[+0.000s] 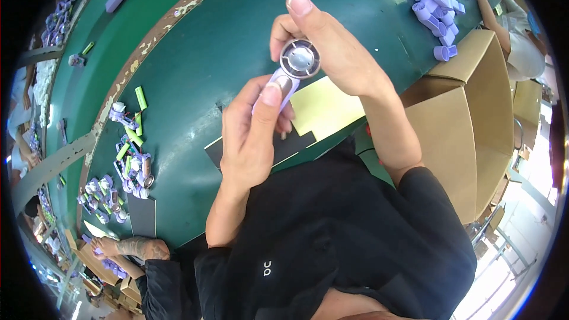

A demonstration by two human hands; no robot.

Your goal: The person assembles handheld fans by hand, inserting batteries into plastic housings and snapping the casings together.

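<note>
A small lilac handheld fan (285, 80) with a round silver head is held up over the green table. My left hand (250, 124) is closed around its handle, the thumb lying along the front. Beside the fan's head, my right hand (335, 47) has its fingers curled behind the rim and its thumb raised away. The right fingertips are partly hidden by the head. Below the hands lie a yellow sheet (329, 106) and a black sheet (222, 153) at the table's near edge.
Left on the table (195, 83) are fan parts with green cylindrical cells (135, 169). Lilac housings (435, 12) are heaped at the far right. An open cardboard box (444, 136) stands to my right. A co-worker's hand (105, 248) is at lower left. A green belt (142, 0) runs beyond a worn rail.
</note>
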